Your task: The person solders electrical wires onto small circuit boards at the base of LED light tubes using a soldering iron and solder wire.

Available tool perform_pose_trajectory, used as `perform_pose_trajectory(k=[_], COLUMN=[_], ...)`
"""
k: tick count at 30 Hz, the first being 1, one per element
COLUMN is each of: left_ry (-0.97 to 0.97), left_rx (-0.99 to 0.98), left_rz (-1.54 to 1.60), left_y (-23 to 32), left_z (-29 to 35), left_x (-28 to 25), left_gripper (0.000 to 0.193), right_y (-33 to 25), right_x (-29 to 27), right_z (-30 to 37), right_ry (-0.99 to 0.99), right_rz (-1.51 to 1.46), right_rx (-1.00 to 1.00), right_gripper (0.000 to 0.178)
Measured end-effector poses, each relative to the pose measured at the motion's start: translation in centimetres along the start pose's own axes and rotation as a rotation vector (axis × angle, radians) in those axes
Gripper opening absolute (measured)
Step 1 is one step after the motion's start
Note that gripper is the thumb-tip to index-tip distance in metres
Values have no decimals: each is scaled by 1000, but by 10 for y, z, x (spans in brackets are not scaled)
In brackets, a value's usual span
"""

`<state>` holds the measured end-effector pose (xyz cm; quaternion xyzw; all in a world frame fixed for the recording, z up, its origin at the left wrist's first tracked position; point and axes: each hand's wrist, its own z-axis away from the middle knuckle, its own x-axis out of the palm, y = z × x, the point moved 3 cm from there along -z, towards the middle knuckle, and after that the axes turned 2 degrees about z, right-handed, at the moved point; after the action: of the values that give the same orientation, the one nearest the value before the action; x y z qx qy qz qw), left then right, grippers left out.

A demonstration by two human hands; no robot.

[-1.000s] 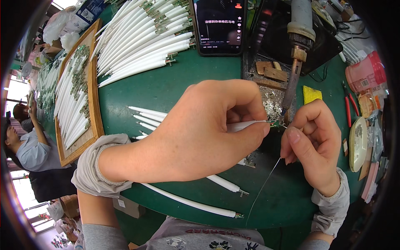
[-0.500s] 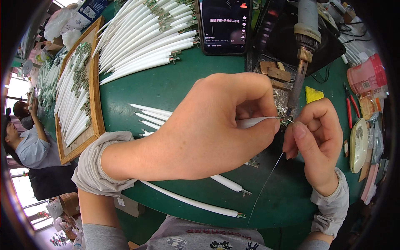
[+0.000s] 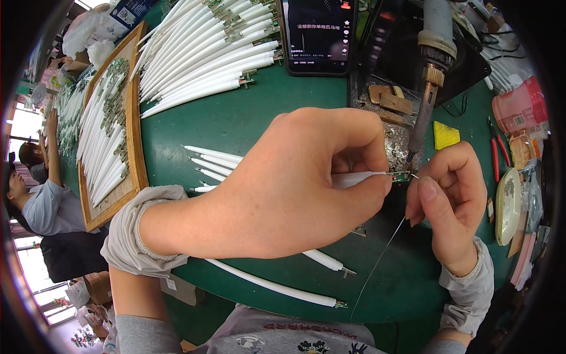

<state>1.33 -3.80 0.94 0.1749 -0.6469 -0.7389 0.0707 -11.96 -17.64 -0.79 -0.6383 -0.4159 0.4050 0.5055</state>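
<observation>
My left hand (image 3: pixel 295 183) is closed round a slim white tube (image 3: pixel 351 179), pinched between thumb and forefinger. A small green circuit board (image 3: pixel 402 176) sticks out of the tube's right end, just under the tip of a soldering iron (image 3: pixel 425 94) that points down from above. Between the thumb and fingers of my right hand (image 3: pixel 451 197) is a thin solder wire (image 3: pixel 382 256). Its short end points at the board, and its long tail hangs toward the table's near edge. Whether the iron's tip touches the board is hard to tell.
White tubes (image 3: pixel 206 59) lie stacked at the back left beside a wooden-framed tray (image 3: pixel 141 118) of more. Other tubes (image 3: pixel 277 283) lie near my left wrist. A phone (image 3: pixel 317 38), yellow sponge (image 3: pixel 446 135), red pliers (image 3: pixel 495 156) and a dish (image 3: pixel 507 206) surround the work. Another person (image 3: pixel 50 203) sits left.
The tube and its board have come slightly down, away from the iron's tip. My right hand, with the solder wire, has shifted slightly right. The person at left has raised an arm.
</observation>
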Motion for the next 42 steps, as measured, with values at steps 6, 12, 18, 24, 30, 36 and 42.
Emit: perform_pose_trajectory(k=[6,12,18,24,30,36,42], left_ry=[10,-16,-51,-79,-106,89,381], left_rx=[-65,-22,-96,-35,415,401,69], left_rz=[33,-6,51,-32,-644,-1179,-1865], left_y=[2,1,3,0,-12,9,-19], left_z=[2,2,4,8,26,19,-4], left_x=[1,1,4,5,27,-9,-79], left_gripper=[5,6,5,9,17,21,7], right_y=[4,6,11,11,10,11,11], right_x=[0,2,2,2,3,4,4], right_z=[-1,-1,-1,-2,0,0,0], right_ry=[-21,-14,9,-11,-8,-25,-39], right_rz=[-30,0,-9,10,6,-16,17], right_rx=[-30,21,59,43,55,64,71], right_gripper=[13,11,11,11,10,11,11])
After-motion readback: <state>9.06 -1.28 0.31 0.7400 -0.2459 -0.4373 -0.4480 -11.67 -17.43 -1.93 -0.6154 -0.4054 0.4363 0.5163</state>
